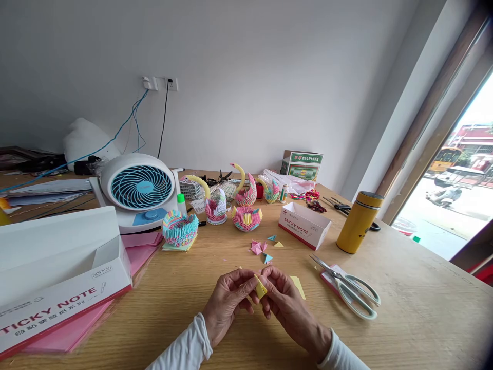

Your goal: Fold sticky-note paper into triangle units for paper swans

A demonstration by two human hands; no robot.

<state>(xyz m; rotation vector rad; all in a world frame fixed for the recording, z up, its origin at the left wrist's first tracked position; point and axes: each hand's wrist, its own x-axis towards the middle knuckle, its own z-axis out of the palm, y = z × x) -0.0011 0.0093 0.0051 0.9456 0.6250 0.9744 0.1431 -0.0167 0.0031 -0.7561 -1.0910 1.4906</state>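
My left hand (228, 300) and my right hand (287, 303) meet above the wooden table (404, 308), near its front edge. Both pinch a small folded yellow paper piece (260, 288) between thumbs and fingertips. Another yellow paper slip (298, 285) lies on the table just right of my right hand. Several small folded pink, blue and yellow pieces (262, 247) lie just beyond my hands.
Scissors (348, 285) lie on a pink pad at right. A yellow flask (359, 222) and an open sticky note box (304, 224) stand behind. Paper swans and baskets (246, 205) sit mid-table. A fan (140, 187) and a large sticky note box (57, 277) on pink sheets stand left.
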